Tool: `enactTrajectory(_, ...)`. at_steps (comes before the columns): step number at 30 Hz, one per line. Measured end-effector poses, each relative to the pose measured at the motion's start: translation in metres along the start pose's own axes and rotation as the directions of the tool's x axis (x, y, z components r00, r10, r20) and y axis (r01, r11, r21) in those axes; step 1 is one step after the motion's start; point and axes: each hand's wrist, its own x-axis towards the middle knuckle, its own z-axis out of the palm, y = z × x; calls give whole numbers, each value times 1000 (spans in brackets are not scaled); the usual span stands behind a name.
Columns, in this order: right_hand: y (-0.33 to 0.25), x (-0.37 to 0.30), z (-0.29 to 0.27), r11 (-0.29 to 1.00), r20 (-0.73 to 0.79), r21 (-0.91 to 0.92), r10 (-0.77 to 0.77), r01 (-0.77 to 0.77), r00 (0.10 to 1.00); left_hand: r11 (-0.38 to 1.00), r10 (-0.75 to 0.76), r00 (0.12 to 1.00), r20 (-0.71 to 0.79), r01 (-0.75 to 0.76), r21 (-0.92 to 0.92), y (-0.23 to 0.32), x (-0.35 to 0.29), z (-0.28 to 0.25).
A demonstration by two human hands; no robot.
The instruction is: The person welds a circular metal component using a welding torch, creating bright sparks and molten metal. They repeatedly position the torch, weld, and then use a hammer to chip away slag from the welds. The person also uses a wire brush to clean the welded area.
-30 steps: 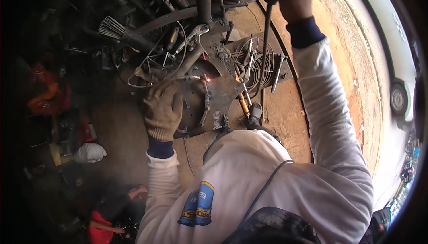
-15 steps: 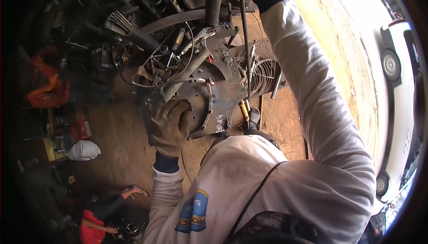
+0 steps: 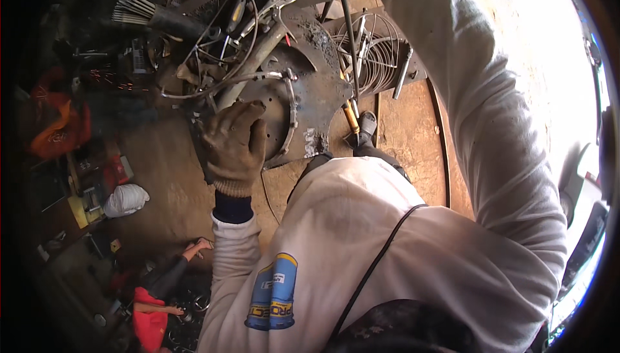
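Observation:
My left hand [image 3: 234, 146], in a brown work glove, hovers over or rests on the near left part of a dark metal bench plate [image 3: 316, 104]; I cannot tell whether it touches. Its fingers are bent, the thumb stands apart from them, and nothing shows between. Beside the fingertips lie a round dark disc with holes [image 3: 274, 111] and a bumpy curved metal strip [image 3: 294, 104] along its edge. Beyond them are locking pliers [image 3: 278, 3], a tube [image 3: 252, 72] and a looped cable [image 3: 255, 33]. My right arm [image 3: 481, 82] stretches far forward, its hand outside the picture.
Thin rods [image 3: 134, 10] stick out of a dark holder at far left. A wire coil [image 3: 381, 56] and yellow-handled tool [image 3: 351, 119] are right of the plate. Sparks [image 3: 106, 79] fly near an orange bag [image 3: 64, 127]. A person in red [image 3: 150, 321] sits lower left.
The view has shifted, so the bench sits higher and further left. My right hand, partly seen before at the top edge, has left the picture. Sparks have appeared at the left.

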Motion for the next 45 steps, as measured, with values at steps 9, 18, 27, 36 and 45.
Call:
enactTrajectory(9,1,-26,-63,927,420,-349,24,137,907,998,-53,998,13,53,31,-1,-8,10)
enactTrajectory(18,154,-352,-276,218,-282,-610,838,-761,466,989,-94,989,118,79,126,1,-4,10)
enactTrajectory(27,199,-471,-287,-64,-272,-736,940,-674,208,986,-116,984,138,98,132,3,-2,12)
enactTrajectory(36,216,-455,-282,-139,-252,-823,958,-550,135,986,-107,985,137,87,143,-3,-5,11)
enactTrajectory(45,174,-423,-306,-47,-275,-779,922,-625,273,992,-88,988,126,75,100,-7,-8,13)
